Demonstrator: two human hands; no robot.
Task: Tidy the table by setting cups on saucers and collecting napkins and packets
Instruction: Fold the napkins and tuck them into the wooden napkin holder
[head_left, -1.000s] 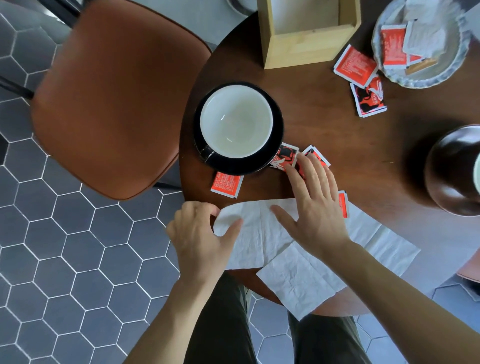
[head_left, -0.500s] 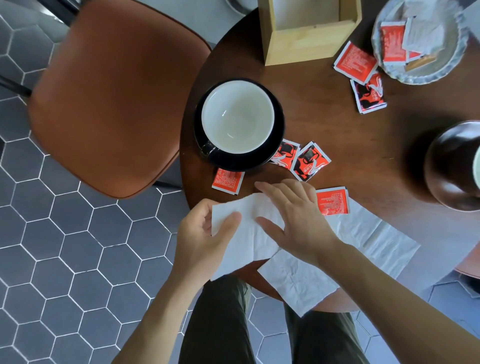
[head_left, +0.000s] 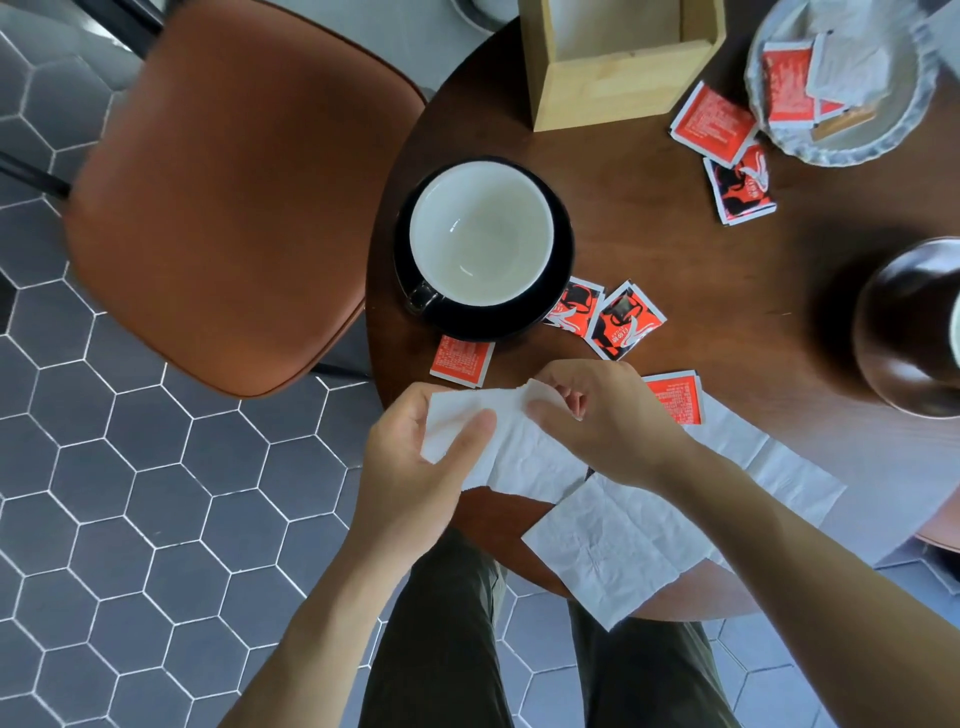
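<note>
Two hands share one napkin (head_left: 511, 441) at the near edge of the counter (head_left: 649, 249). My left hand (head_left: 415, 467) pinches its left end, thumb on top, and my right hand (head_left: 597, 421) curls over the top edge, so I can lift the sheet without dragging the others. Its long axis runs left to right, the right end still on the wood. A second napkin (head_left: 608, 551) hangs over the rim just below it, and a third (head_left: 769, 457) stretches off under my right wrist. One red packet (head_left: 672, 397) lies beside my right knuckles, so I judge it goes next. Further out, the cup (head_left: 480, 234) already sits on its saucer (head_left: 561, 280).
</note>
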